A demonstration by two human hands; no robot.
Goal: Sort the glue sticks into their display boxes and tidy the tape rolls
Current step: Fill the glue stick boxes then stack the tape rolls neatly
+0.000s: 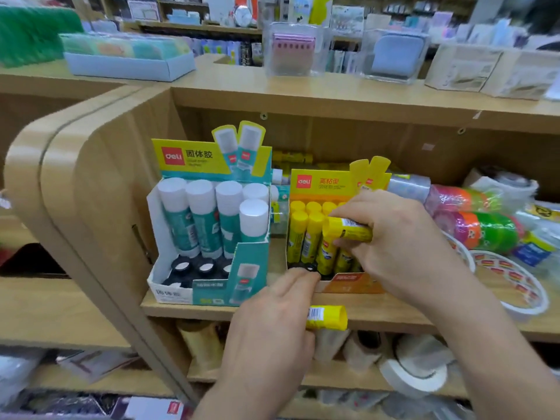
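While my right hand [403,237] pinches a smooth yellow glue stick [351,230] sideways over the orange cardboard box [348,283], my left hand [272,328] curls round a second yellow stick [328,317] at the wooden shelf lip [188,310]. Round-capped sticks pack the box's left side, and glossy tape rolls [485,228] crowd just beside its right wall.

- Teal display box [194,286], header card: a red logo reading "deli", then the large characters 固体胶 – the small line beneath is too blurred to read
- Orange display box [348,284], header card: the same red "deli" logo, with red characters beside it that seem to read 高粘度 – the smaller print below is illegible
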